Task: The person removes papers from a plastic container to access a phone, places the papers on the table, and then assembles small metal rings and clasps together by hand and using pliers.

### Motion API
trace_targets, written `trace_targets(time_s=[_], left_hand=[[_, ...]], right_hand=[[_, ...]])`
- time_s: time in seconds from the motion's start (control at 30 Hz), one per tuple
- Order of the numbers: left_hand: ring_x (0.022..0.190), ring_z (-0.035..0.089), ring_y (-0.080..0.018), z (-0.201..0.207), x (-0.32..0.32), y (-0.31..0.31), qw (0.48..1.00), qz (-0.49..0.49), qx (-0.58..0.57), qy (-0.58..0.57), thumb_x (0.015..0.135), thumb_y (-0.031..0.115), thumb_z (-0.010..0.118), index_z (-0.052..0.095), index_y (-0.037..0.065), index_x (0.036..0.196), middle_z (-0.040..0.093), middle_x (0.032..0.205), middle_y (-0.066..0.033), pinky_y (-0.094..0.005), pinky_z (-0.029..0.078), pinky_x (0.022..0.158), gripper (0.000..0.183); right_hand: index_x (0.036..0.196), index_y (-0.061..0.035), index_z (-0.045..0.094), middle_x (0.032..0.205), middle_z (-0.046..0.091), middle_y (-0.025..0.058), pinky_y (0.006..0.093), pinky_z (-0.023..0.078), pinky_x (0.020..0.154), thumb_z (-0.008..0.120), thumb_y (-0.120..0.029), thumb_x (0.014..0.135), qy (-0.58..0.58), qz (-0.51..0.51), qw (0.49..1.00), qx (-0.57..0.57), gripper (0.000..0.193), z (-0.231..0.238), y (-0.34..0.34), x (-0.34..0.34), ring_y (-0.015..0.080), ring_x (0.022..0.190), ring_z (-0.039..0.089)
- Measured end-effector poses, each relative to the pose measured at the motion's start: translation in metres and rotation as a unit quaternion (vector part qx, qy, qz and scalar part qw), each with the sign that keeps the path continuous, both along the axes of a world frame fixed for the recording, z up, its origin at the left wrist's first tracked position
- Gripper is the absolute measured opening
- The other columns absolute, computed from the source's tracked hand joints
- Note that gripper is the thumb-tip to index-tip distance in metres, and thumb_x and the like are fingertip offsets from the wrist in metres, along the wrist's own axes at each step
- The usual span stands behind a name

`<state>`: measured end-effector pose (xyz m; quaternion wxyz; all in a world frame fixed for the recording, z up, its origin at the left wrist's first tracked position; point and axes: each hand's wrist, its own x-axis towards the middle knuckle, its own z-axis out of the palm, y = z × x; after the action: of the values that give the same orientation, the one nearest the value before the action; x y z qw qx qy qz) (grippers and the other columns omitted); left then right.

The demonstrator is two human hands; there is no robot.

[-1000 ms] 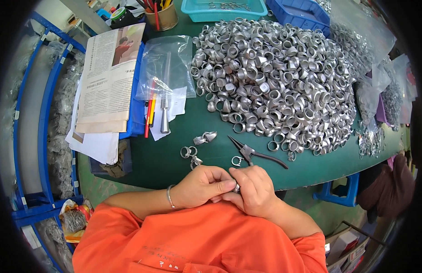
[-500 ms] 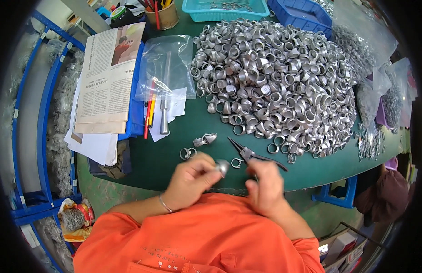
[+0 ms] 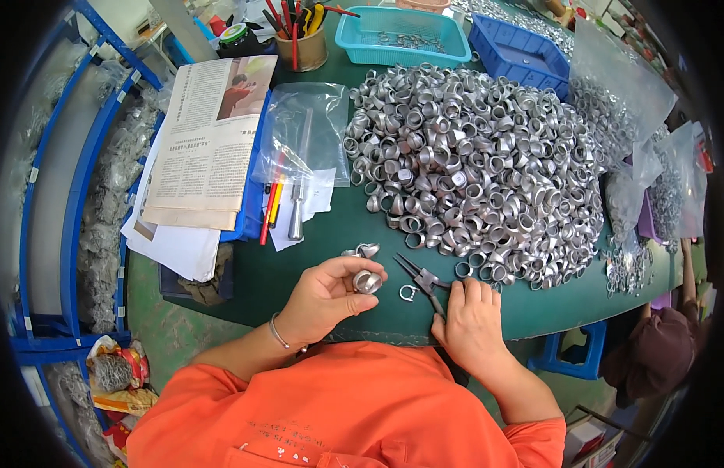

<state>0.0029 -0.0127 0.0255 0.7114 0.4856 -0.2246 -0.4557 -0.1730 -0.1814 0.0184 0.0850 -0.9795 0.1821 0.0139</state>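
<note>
My left hand [image 3: 328, 296] holds a silver-grey metal ring [image 3: 367, 281] between thumb and fingers, its round opening in view. Pliers [image 3: 421, 276] with slim pointed jaws lie on the green table, jaws pointing away to the left. Over their handles my right hand [image 3: 472, 324] is closed, with the thumb beside the near handle. A single thin ring [image 3: 408, 293] lies left of the pliers. Just beyond my left hand are a few more rings [image 3: 366, 250], partly hidden by its fingers.
A large heap of rings [image 3: 479, 171] covers the table's middle and right. Newspaper [image 3: 202, 148], a clear bag [image 3: 303, 129], pens [image 3: 270, 210] and a metal rod tool [image 3: 297, 218] lie left. Behind stand a turquoise basket [image 3: 405, 56] and a blue tray [image 3: 514, 66]. Another person [image 3: 658, 343] is at right.
My right hand has come down onto the pliers' handles. My left hand has turned the ring so its opening shows. The whole view has shifted slightly.
</note>
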Motion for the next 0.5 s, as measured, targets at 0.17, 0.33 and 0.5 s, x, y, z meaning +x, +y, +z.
trace_targets(time_s=[0.17, 0.33, 0.5], left_hand=[[0.081, 0.058, -0.0114, 0.004, -0.003, 0.012, 0.991, -0.059, 0.114, -0.028, 0.087, 0.001, 0.06, 0.056, -0.001, 0.112, 0.06, 0.105, -0.0095, -0.0237, 0.05, 0.067, 0.026], [0.078, 0.061, -0.0186, -0.002, -0.013, 0.017, 0.881, -0.141, 0.149, -0.426, 0.079, 0.001, 0.067, 0.062, 0.005, 0.106, 0.056, 0.1, -0.0109, -0.0277, 0.05, 0.065, 0.028], [0.077, 0.06, -0.0248, -0.027, -0.024, 0.023, 0.832, -0.104, 0.087, -0.538, 0.076, 0.01, 0.073, 0.062, 0.003, 0.103, 0.054, 0.103, -0.0118, -0.031, 0.05, 0.065, 0.03]], right_hand=[[0.107, 0.0086, 0.052, 0.099, 0.051, 0.0222, 0.0425, 0.04, 0.078, 0.061, -0.014, 0.072, -0.037, 0.003, 0.999, 0.016, 0.042, -0.006, -0.007, -0.006, 0.0356, 0.087, 0.049], [0.114, 0.0104, 0.051, 0.102, 0.054, 0.0229, 0.0415, 0.046, 0.077, 0.061, -0.01, 0.076, -0.129, 0.037, 0.99, -0.049, 0.043, -0.018, 0.004, -0.018, 0.0347, 0.091, 0.053], [0.114, 0.0108, 0.051, 0.109, 0.055, 0.025, 0.0419, 0.047, 0.082, 0.065, -0.015, 0.082, -0.159, 0.051, 0.985, -0.051, 0.043, -0.028, -0.001, -0.033, 0.0363, 0.097, 0.055]])
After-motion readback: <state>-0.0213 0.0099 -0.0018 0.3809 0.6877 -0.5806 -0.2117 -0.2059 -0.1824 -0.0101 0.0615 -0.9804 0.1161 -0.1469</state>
